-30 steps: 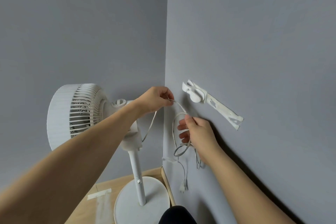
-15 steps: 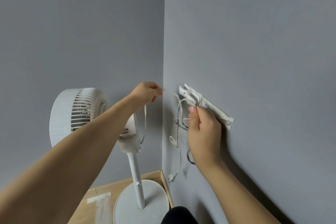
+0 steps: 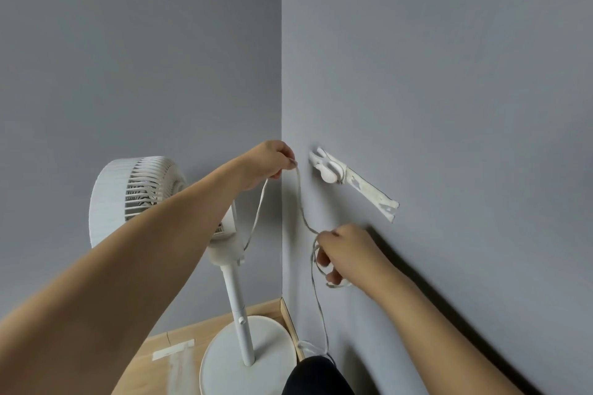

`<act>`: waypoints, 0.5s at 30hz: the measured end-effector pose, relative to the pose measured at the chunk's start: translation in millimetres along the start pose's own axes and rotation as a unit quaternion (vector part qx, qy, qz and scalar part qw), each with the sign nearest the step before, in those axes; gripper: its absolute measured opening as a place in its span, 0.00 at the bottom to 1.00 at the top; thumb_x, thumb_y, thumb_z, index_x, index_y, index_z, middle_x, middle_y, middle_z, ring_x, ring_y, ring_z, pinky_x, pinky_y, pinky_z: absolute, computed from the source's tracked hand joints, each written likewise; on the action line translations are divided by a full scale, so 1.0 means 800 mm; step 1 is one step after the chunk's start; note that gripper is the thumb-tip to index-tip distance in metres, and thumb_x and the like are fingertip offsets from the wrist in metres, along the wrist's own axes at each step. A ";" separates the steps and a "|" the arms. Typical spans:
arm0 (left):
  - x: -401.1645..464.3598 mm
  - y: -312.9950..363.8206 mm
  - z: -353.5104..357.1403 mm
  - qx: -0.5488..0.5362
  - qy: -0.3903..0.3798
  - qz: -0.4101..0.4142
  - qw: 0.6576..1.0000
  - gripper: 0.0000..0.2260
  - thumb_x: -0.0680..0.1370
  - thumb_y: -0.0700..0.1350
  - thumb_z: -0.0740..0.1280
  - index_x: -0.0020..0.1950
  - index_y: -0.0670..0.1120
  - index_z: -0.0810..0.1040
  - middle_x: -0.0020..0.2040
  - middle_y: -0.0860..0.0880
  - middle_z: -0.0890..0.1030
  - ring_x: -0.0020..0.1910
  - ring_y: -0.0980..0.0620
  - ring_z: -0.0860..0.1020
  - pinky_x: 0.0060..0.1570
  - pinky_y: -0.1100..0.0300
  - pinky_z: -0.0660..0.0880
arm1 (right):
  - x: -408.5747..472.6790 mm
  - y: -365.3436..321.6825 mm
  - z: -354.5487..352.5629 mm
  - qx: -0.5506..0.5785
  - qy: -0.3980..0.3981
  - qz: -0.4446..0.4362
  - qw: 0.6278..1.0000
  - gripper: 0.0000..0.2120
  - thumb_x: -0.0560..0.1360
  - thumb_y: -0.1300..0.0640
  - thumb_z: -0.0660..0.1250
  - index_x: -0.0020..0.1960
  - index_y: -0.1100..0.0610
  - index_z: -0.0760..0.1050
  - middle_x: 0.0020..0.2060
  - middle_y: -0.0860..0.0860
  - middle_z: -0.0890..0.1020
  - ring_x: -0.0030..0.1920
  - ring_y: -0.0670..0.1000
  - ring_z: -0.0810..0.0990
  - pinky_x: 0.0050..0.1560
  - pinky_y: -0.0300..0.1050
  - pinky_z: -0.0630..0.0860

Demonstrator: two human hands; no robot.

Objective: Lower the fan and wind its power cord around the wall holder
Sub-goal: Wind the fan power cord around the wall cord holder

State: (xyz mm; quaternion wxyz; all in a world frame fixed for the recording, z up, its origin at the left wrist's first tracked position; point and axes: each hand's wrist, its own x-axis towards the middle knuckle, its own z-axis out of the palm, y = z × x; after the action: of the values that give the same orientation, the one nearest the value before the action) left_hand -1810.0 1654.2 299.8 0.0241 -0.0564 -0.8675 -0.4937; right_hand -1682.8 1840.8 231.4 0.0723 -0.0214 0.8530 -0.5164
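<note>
White pedestal fan (image 3: pixel 141 199): standing lower left. Thin white power cord (image 3: pixel 301 202): hanging at frame centre, left hand (image 3: pixel 269 163) pinching it; right hand (image 3: pixel 346 250) gripping loops, apparently several. White plastic wall holder (image 3: pixel 330 167): sitting bare, centre right.

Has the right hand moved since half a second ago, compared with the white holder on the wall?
Yes. The right hand was up at the wall holder; now it is lower, clearly below it, gripping the power cord.
</note>
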 end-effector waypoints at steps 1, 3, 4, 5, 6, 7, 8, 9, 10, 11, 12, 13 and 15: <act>0.000 0.003 0.001 0.024 -0.019 0.002 1.000 0.04 0.75 0.38 0.69 0.44 0.46 0.77 0.39 0.48 0.75 0.35 0.51 0.73 0.42 0.58 0.74 | 0.004 0.002 0.002 0.006 0.011 0.014 1.000 0.09 0.67 0.56 0.57 0.35 0.59 0.72 0.27 0.54 0.76 0.23 0.55 0.74 0.33 0.52 0.81; -0.002 0.009 0.003 0.050 -0.046 0.004 0.998 0.04 0.74 0.38 0.71 0.44 0.47 0.78 0.40 0.49 0.78 0.39 0.50 0.77 0.47 0.55 0.76 | 0.014 0.003 0.008 -0.013 0.028 0.029 0.999 0.09 0.68 0.56 0.56 0.45 0.58 0.71 0.35 0.53 0.77 0.23 0.55 0.77 0.30 0.51 0.82; -0.002 0.012 0.003 0.055 -0.052 0.006 0.997 0.04 0.74 0.38 0.71 0.44 0.46 0.79 0.40 0.49 0.78 0.39 0.50 0.78 0.50 0.54 0.76 | 0.019 0.002 0.012 -0.023 0.028 0.037 0.999 0.12 0.69 0.56 0.56 0.51 0.56 0.70 0.40 0.52 0.77 0.25 0.55 0.79 0.30 0.49 0.82; -0.002 0.013 0.002 0.056 -0.054 0.009 0.997 0.05 0.73 0.38 0.71 0.44 0.46 0.79 0.40 0.49 0.79 0.39 0.50 0.79 0.51 0.54 0.76 | 0.023 0.000 0.016 -0.042 0.029 0.034 0.998 0.16 0.70 0.55 0.57 0.57 0.55 0.69 0.44 0.51 0.76 0.29 0.55 0.81 0.32 0.47 0.82; -0.003 0.013 0.001 0.056 -0.054 0.012 0.997 0.05 0.73 0.37 0.72 0.44 0.46 0.79 0.39 0.49 0.79 0.39 0.50 0.79 0.51 0.54 0.76 | 0.027 -0.004 0.020 -0.077 0.031 0.014 0.996 0.19 0.71 0.54 0.58 0.61 0.54 0.68 0.47 0.50 0.76 0.36 0.56 0.82 0.36 0.46 0.82; -0.002 0.013 -0.001 0.055 -0.054 0.014 0.997 0.05 0.72 0.37 0.72 0.43 0.46 0.79 0.39 0.49 0.80 0.39 0.50 0.79 0.51 0.54 0.77 | 0.034 -0.007 0.023 -0.120 0.037 -0.020 0.992 0.19 0.72 0.52 0.60 0.62 0.55 0.69 0.49 0.50 0.77 0.44 0.56 0.81 0.42 0.46 0.81; -0.003 0.013 -0.003 0.056 -0.056 0.017 0.997 0.05 0.72 0.36 0.72 0.43 0.45 0.79 0.39 0.49 0.80 0.39 0.50 0.79 0.51 0.54 0.77 | 0.039 -0.012 0.026 -0.159 0.039 -0.054 0.985 0.15 0.74 0.51 0.61 0.58 0.56 0.72 0.48 0.52 0.78 0.47 0.55 0.80 0.47 0.47 0.78; -0.002 0.014 -0.004 0.059 -0.057 0.023 0.996 0.05 0.72 0.37 0.72 0.43 0.45 0.79 0.38 0.49 0.80 0.39 0.50 0.80 0.50 0.54 0.77 | 0.044 -0.018 0.029 -0.189 0.033 -0.083 0.978 0.11 0.74 0.51 0.61 0.48 0.58 0.75 0.42 0.54 0.79 0.44 0.55 0.78 0.48 0.47 0.75; -0.002 0.015 -0.005 0.068 -0.055 0.031 0.996 0.05 0.72 0.37 0.72 0.42 0.45 0.79 0.38 0.49 0.80 0.39 0.51 0.80 0.49 0.56 0.77 | 0.045 -0.025 0.031 -0.205 0.017 -0.095 0.974 0.12 0.75 0.51 0.62 0.39 0.59 0.72 0.36 0.55 0.77 0.39 0.54 0.76 0.46 0.48 0.74; -0.002 0.016 -0.004 0.083 -0.049 0.040 0.995 0.04 0.71 0.38 0.73 0.42 0.45 0.80 0.38 0.49 0.81 0.39 0.51 0.79 0.46 0.58 0.76 | 0.050 -0.029 0.033 -0.209 0.006 -0.103 0.973 0.14 0.75 0.52 0.62 0.36 0.61 0.69 0.34 0.56 0.75 0.37 0.55 0.74 0.46 0.49 0.74; -0.002 0.018 -0.003 0.105 -0.038 0.050 0.992 0.04 0.72 0.39 0.73 0.42 0.46 0.80 0.38 0.50 0.81 0.38 0.52 0.79 0.42 0.61 0.75 | 0.050 -0.033 0.034 -0.192 -0.001 -0.101 0.976 0.13 0.74 0.53 0.61 0.37 0.62 0.70 0.34 0.57 0.75 0.37 0.56 0.73 0.46 0.50 0.75; -0.002 0.022 -0.003 0.133 -0.023 0.060 0.989 0.03 0.72 0.41 0.73 0.42 0.47 0.80 0.38 0.51 0.80 0.38 0.53 0.77 0.39 0.63 0.73 | 0.051 -0.035 0.035 -0.152 0.002 -0.104 0.983 0.11 0.73 0.55 0.60 0.41 0.64 0.71 0.35 0.56 0.75 0.37 0.55 0.73 0.43 0.50 0.74; 0.001 0.029 -0.001 0.194 0.011 0.080 0.978 0.03 0.72 0.43 0.74 0.43 0.47 0.81 0.37 0.53 0.77 0.35 0.53 0.75 0.34 0.63 0.70 | 0.047 -0.036 0.035 -0.031 0.027 -0.114 0.993 0.10 0.73 0.57 0.58 0.43 0.64 0.71 0.33 0.51 0.75 0.34 0.50 0.70 0.37 0.45 0.68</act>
State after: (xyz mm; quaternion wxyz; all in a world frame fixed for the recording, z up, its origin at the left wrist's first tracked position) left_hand -1807.5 1665.3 320.3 0.0832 -0.1147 -0.9391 -0.3131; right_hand -1717.2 1798.8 240.0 -0.0107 -0.1068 0.8620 -0.4954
